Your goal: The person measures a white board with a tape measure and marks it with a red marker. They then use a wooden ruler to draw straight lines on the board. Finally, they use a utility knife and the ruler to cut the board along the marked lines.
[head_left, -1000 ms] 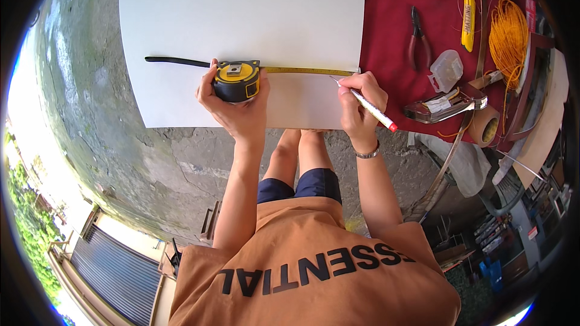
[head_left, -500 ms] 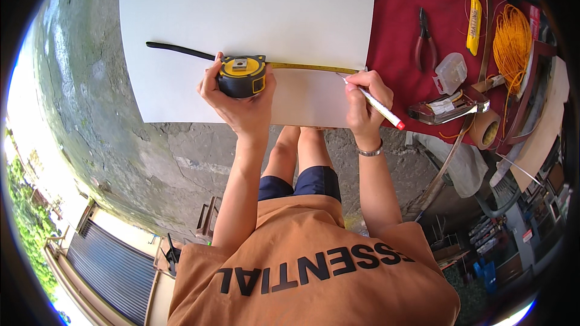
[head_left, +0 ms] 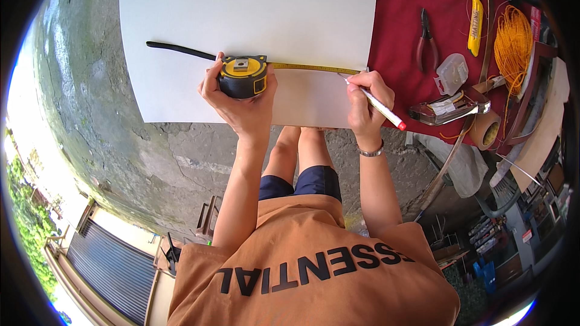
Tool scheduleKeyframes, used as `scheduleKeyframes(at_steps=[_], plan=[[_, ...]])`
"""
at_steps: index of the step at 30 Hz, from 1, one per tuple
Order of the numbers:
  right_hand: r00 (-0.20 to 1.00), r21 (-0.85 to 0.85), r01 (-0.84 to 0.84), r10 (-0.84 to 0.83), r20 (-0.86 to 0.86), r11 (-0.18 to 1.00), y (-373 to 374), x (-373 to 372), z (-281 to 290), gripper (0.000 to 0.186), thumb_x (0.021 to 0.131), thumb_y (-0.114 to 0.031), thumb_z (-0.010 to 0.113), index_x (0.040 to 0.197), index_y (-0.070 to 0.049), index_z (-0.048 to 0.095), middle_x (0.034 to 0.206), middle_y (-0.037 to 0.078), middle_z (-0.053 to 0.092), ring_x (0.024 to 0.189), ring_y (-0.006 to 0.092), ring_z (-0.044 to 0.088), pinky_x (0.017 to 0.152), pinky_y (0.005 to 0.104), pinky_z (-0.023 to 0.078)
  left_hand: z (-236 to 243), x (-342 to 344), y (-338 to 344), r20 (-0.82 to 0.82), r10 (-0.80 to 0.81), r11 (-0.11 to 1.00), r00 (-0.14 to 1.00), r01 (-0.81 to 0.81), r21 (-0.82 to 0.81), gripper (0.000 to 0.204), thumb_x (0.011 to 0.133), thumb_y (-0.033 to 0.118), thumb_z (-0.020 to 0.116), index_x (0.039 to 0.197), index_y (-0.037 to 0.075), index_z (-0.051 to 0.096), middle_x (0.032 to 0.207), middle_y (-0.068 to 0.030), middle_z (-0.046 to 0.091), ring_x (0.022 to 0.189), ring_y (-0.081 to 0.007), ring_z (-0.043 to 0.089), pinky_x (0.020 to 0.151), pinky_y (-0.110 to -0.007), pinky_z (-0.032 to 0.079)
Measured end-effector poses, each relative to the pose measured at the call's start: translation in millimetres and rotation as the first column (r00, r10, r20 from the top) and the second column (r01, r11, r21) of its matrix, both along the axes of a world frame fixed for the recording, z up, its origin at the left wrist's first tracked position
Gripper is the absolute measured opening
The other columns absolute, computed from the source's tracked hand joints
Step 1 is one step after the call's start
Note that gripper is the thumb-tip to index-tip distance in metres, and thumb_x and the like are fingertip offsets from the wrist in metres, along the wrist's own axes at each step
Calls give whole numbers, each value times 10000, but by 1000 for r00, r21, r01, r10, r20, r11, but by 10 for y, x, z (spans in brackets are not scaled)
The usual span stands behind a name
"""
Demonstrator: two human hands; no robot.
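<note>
A white sheet [head_left: 248,6] lies flat under both hands. My left hand [head_left: 241,108] grips a black and yellow tape measure [head_left: 241,75], whose black strap [head_left: 178,47] stretches left across the sheet. The yellow blade [head_left: 308,67] runs out rightward toward the sheet's right edge, its end partly hidden near my right hand. My right hand [head_left: 368,105] is closed on a white marker [head_left: 383,108] with a red end, its tip just below the blade near that edge.
The red cloth [head_left: 399,0] holds pliers [head_left: 426,45], a yellow cutter [head_left: 474,27], orange cord [head_left: 512,42], a clear plastic case [head_left: 450,73], a metal tool [head_left: 447,107] and a tape roll [head_left: 485,128]. My legs [head_left: 311,157] show below the sheet's near edge.
Since a second ago, both hands, the tape and the marker have shifted slightly right, with the tape a little higher in view. The sheet's right edge also appears further right.
</note>
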State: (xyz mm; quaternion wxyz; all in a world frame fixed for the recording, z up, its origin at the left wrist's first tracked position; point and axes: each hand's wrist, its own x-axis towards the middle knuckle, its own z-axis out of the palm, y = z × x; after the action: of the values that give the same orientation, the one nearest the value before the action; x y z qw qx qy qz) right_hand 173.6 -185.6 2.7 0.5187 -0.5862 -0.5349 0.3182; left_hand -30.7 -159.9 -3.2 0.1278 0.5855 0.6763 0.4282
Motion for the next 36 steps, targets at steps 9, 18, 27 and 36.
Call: scheduleKeyframes(at_steps=[9,18,27,36], plan=[[997,11,-15,14,70,1000,-1,4,-18,48,828,39,537,812,46,581,664,46,553,524,80,444,497,240,332,13,3,5,-4,-6,1000,1000,6,4,814,677,102,895,1326,50,406,1292,-135,500,1173,-312,465,1050,-475,403],[791,14,167,-125,-599,986,-147,206,105,115,909,-91,519,941,13,554,644,28,434,581,103,368,579,282,311,29,20,26,9,-8,1000,1000,8,2,820,675,88,894,1330,46,403,1285,-158,513,1188,-317,463,1084,-477,382],[827,-121,557,-537,166,822,-702,1021,1175,423,1103,-310,395,1266,61,518,975,229,730,816,273,730,745,344,579,344,135,20,24,44,988,999,-40,-147,724,743,147,883,1297,19,435,1263,-192,509,1157,-337,539,1027,-453,427],[532,-486,771,3,847,411,-2026,2095,649,461,945,-324,701,1251,-29,524,1155,217,658,995,396,668,808,480,551,1157,1056,768,102,-400,860,911,411,-303,710,741,239,871,1296,14,488,1135,-179,551,1019,-357,603,880,-448,500]])
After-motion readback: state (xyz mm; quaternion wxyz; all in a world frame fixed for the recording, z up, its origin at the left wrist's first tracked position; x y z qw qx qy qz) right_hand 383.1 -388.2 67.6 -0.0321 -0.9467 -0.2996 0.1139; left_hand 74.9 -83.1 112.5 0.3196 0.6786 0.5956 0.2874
